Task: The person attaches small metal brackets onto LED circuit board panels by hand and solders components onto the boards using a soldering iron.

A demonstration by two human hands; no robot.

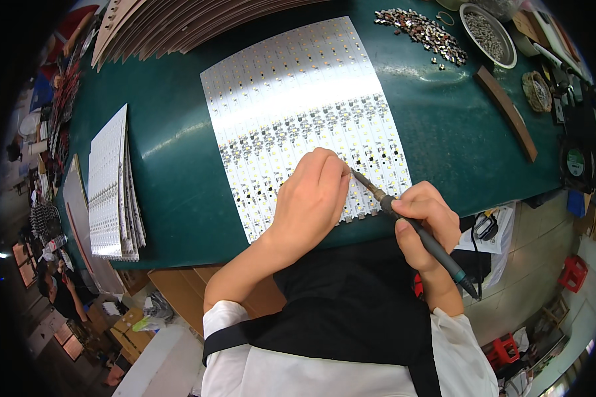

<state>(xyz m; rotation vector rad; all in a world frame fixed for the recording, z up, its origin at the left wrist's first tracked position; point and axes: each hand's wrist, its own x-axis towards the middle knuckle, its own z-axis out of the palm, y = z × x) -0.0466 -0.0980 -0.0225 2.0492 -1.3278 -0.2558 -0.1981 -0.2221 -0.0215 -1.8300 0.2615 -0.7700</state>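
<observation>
A white LED circuit panel [278, 86] with many strips of small yellow and black parts lies on the green table in front of me. My left hand [311, 195] rests over its near part, fingers bent and pinched together; what they hold, if anything, is hidden. In my right hand [428, 215] is a soldering iron [444, 257], gripped by its dark grey handle like a pen. Its metal tip points up and left, close to the left fingertips at the panel. Whether the tip touches the panel I cannot tell.
At left stands a stack of similar panels [109, 192]. Brown sheets [152, 26] fan out at the back. Far right are a heap of small metal parts [427, 36], a metal bowl [510, 61] of small pieces and a curved brown strip [506, 112]. A person [66, 291] is in the left background.
</observation>
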